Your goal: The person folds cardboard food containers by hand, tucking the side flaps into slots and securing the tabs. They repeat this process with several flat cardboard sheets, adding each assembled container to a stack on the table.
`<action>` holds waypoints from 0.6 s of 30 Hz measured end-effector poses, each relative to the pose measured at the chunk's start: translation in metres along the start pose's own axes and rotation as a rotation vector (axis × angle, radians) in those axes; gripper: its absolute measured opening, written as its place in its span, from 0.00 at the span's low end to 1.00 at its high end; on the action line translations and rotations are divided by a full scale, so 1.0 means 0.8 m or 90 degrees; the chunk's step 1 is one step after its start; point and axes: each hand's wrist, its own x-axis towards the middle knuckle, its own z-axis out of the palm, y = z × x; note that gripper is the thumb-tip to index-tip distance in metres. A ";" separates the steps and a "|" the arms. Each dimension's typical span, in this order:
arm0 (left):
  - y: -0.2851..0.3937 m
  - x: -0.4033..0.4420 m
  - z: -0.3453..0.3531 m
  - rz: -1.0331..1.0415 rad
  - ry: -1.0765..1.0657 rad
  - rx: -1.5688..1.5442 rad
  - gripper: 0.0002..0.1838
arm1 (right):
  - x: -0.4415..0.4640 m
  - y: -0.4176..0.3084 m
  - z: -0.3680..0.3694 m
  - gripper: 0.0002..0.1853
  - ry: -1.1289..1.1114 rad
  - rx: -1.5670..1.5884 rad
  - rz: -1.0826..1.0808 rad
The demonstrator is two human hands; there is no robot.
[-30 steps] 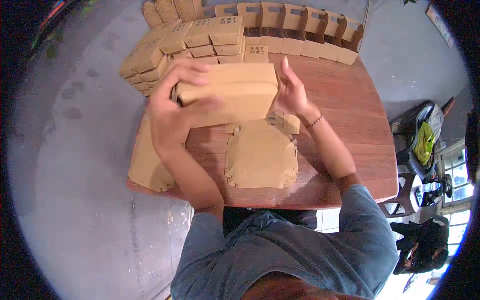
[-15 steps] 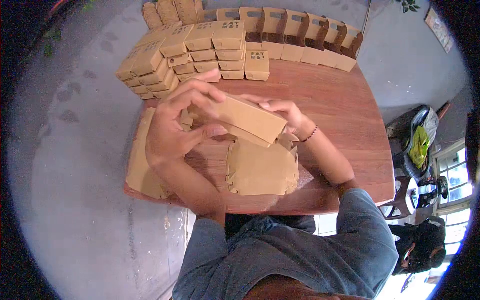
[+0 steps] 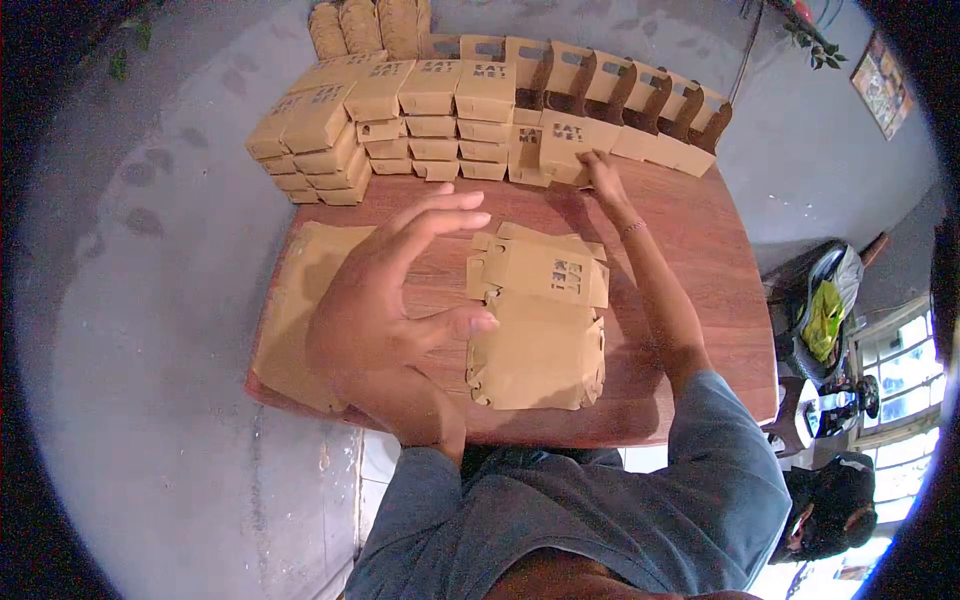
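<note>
Beside one flat carton (image 3: 537,350), the left hand (image 3: 375,305) curves open, empty; the right hand (image 3: 602,178) grips one box (image 3: 562,155)

closed box (image 3: 572,148), printed blank (image 3: 538,345) lying flat

Blue-grey shirt (image 3: 600,520), short sleeves (image 3: 725,425), thin bracelet (image 3: 635,227) on right wrist (image 3: 626,216)

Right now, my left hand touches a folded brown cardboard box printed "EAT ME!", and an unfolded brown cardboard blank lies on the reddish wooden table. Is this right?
Not quite: the head view shows the right hand touching the folded brown cardboard box; the left hand is open, away from it. The unfolded brown blank does lie on the reddish wooden table.
</note>
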 end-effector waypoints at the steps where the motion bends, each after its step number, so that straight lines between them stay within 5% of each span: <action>1: -0.004 0.000 0.003 -0.005 0.002 -0.030 0.36 | 0.011 0.008 0.010 0.27 0.019 -0.026 -0.027; 6: -0.013 0.006 0.016 -0.025 0.034 -0.009 0.35 | 0.069 0.046 0.031 0.36 0.081 -0.169 -0.092; 9: -0.019 0.010 0.020 -0.016 0.050 0.001 0.35 | 0.008 -0.035 0.049 0.37 0.056 -0.313 -0.045; 18: -0.015 0.020 0.024 -0.051 0.020 0.022 0.33 | 0.021 -0.035 0.061 0.39 0.061 -0.359 -0.080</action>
